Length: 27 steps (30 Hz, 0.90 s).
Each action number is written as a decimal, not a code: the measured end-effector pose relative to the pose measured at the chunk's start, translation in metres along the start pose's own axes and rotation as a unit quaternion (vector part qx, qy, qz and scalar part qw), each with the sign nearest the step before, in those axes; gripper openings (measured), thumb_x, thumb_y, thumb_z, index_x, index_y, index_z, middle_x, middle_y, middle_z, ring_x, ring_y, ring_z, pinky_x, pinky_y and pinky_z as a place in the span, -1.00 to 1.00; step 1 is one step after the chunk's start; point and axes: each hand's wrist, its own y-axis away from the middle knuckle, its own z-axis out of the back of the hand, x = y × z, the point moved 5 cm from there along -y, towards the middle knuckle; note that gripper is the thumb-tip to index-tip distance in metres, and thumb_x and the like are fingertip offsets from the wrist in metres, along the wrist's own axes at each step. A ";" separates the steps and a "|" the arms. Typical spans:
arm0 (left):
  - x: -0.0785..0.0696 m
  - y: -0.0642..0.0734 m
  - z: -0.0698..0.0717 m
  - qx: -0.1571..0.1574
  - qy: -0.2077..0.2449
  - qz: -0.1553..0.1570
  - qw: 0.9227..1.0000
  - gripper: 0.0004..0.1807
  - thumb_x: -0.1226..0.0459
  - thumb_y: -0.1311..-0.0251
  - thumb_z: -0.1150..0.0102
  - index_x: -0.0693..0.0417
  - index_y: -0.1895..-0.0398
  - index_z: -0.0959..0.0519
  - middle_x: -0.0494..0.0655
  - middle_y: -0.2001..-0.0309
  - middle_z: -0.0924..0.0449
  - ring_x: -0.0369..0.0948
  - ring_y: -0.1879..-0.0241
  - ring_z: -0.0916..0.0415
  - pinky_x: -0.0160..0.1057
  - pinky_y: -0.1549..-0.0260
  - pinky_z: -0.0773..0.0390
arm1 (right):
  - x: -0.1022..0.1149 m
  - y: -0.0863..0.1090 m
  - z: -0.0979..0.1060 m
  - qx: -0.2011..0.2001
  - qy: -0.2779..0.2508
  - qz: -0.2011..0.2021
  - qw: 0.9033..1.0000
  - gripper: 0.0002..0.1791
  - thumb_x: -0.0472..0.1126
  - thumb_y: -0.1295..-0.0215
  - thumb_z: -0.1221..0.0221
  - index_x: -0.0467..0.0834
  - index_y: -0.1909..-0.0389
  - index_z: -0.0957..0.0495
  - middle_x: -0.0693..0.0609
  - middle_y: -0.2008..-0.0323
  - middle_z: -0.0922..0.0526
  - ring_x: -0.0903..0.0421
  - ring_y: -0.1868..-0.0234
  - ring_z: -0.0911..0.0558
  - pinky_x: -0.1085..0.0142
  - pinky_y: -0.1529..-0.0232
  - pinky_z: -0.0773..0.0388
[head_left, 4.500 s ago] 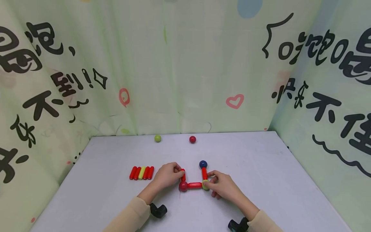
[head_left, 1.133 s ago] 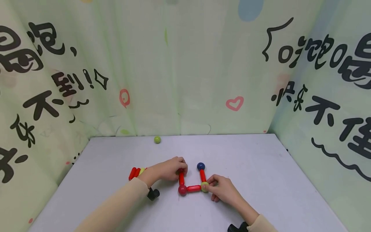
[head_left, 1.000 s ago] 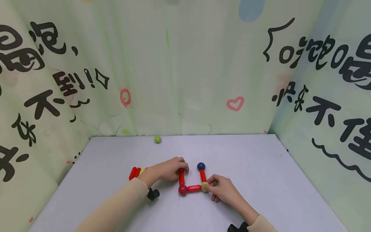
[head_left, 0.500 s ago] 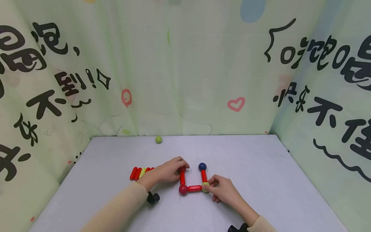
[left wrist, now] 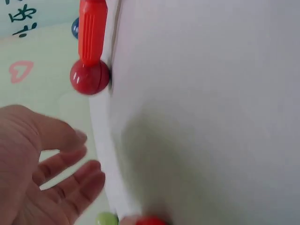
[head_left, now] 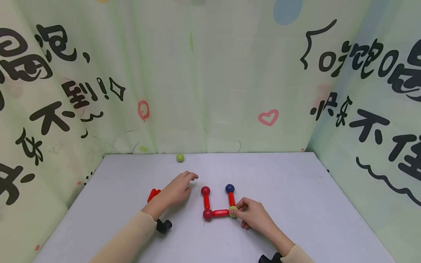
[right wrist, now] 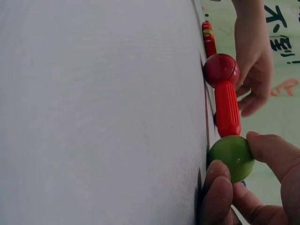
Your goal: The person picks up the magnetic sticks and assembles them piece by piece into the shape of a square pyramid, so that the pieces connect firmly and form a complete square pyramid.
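Observation:
A U-shaped build of balls and sticks lies on the white table. Its left arm is a red stick (head_left: 206, 201) between a far red ball (head_left: 205, 190) and a corner red ball (head_left: 208, 214). Another red stick (head_left: 221, 213) runs from that corner to a green ball (right wrist: 231, 158), and a third one (head_left: 231, 199) leads up to a blue ball (head_left: 230, 188). My right hand (head_left: 251, 213) pinches the green ball between thumb and fingers. Left of the build, my left hand (head_left: 175, 188) hovers with loosely bent fingers, holding nothing, apart from the far red ball.
Beneath my left forearm a row of loose sticks (head_left: 153, 194) is mostly hidden. A single green ball (head_left: 180, 157) sits near the back edge of the table (head_left: 276, 171). Printed curtains (head_left: 210, 80) stand behind and at both sides.
The red ball from the back edge now sits on the left stick's far end. My left hand has let go of it and moved left. The right hand keeps its pinch.

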 end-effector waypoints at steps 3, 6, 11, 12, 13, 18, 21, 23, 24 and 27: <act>0.009 0.005 0.008 -0.019 -0.026 0.021 0.999 -0.68 0.45 -0.36 -0.14 0.05 -0.12 -0.59 -0.03 -0.06 -0.60 -0.04 -0.15 -0.54 -0.03 -0.18 -0.59 | 0.000 0.000 0.000 -0.001 -0.001 0.000 1.000 -0.67 -0.04 -0.19 -0.49 -0.14 0.21 -0.60 0.04 0.44 -0.60 0.14 0.68 -0.54 0.30 0.58 -0.57; 0.017 0.010 0.014 -0.033 -0.065 0.049 0.996 -0.78 0.43 -0.36 -0.15 0.03 0.02 -0.63 -0.08 0.06 -0.60 -0.07 -0.01 -0.55 -0.06 0.01 -0.64 | 0.001 0.001 0.001 -0.003 0.002 0.002 1.000 -0.67 -0.05 -0.18 -0.49 -0.14 0.21 -0.60 0.04 0.44 -0.60 0.14 0.68 -0.54 0.29 0.58 -0.57; 0.025 0.023 0.023 -0.032 -0.118 0.106 0.987 -0.91 0.36 -0.33 -0.18 0.04 0.17 -0.61 -0.07 0.21 -0.56 -0.06 0.17 -0.52 -0.07 0.31 -0.61 | 0.000 -0.001 0.000 -0.006 0.000 0.000 1.000 -0.62 -0.05 -0.17 -0.50 -0.17 0.14 -0.61 0.04 0.43 -0.59 0.14 0.68 -0.56 0.29 0.58 -0.60; 0.025 0.026 0.024 -0.028 -0.124 0.115 0.985 -0.94 0.35 -0.32 -0.19 0.06 0.19 -0.60 -0.05 0.23 -0.55 -0.06 0.20 -0.51 -0.07 0.34 -0.60 | -0.001 -0.001 0.001 -0.006 0.000 0.000 1.000 -0.59 -0.04 -0.17 -0.50 -0.17 0.11 -0.60 0.04 0.43 -0.59 0.14 0.67 -0.56 0.29 0.58 -0.60; 0.026 0.029 0.025 -0.025 -0.128 0.121 0.984 -0.94 0.35 -0.30 -0.19 0.08 0.21 -0.60 -0.04 0.26 -0.54 -0.05 0.24 -0.50 -0.08 0.37 -0.59 | -0.001 -0.002 0.000 -0.005 -0.001 -0.001 1.000 -0.58 -0.04 -0.17 -0.50 -0.18 0.09 -0.60 0.04 0.42 -0.59 0.14 0.67 -0.57 0.29 0.59 -0.60; 0.024 0.039 0.021 -0.019 -0.139 0.132 0.981 -0.82 0.29 -0.23 -0.31 0.13 0.13 -0.61 0.04 0.23 -0.54 -0.07 0.30 -0.45 -0.09 0.38 -0.58 | 0.000 -0.002 0.001 -0.003 -0.004 0.001 1.000 -0.53 -0.05 -0.17 -0.50 -0.21 0.03 -0.60 0.03 0.41 -0.59 0.13 0.68 -0.59 0.28 0.59 -0.61; 0.022 0.042 0.017 -0.031 -0.150 0.131 0.979 -0.70 0.26 -0.18 -0.39 0.19 0.06 -0.62 0.11 0.14 -0.54 -0.04 0.26 -0.46 -0.06 0.34 -0.61 | 0.000 -0.002 0.001 -0.001 -0.003 -0.003 1.000 -0.53 -0.05 -0.17 -0.49 -0.20 0.02 -0.60 0.02 0.41 -0.59 0.14 0.68 -0.59 0.29 0.59 -0.61; 0.019 0.045 0.016 -0.041 -0.164 0.129 0.977 -0.66 0.26 -0.14 -0.43 0.24 0.07 -0.62 0.14 0.13 -0.53 -0.02 0.25 -0.46 -0.04 0.33 -0.63 | 0.000 -0.002 0.001 0.001 0.000 -0.005 1.000 -0.53 -0.04 -0.17 -0.49 -0.20 0.01 -0.60 0.02 0.41 -0.59 0.14 0.67 -0.58 0.29 0.58 -0.62; 0.018 0.046 0.016 -0.046 -0.174 0.126 0.976 -0.66 0.26 -0.12 -0.44 0.25 0.08 -0.63 0.14 0.14 -0.53 -0.01 0.25 -0.46 -0.03 0.33 -0.63 | 0.000 -0.002 0.001 0.001 0.002 -0.006 1.000 -0.53 -0.04 -0.17 -0.49 -0.20 0.01 -0.61 0.02 0.41 -0.59 0.14 0.67 -0.58 0.29 0.57 -0.62; 0.012 0.048 0.014 -0.053 -0.207 0.110 0.971 -0.72 0.29 -0.10 -0.44 0.21 0.14 -0.65 0.12 0.20 -0.56 0.01 0.24 -0.49 -0.02 0.31 -0.63 | 0.001 -0.002 0.001 0.002 0.008 -0.007 1.000 -0.53 -0.04 -0.18 -0.49 -0.21 0.01 -0.61 0.03 0.42 -0.59 0.14 0.68 -0.58 0.30 0.57 -0.61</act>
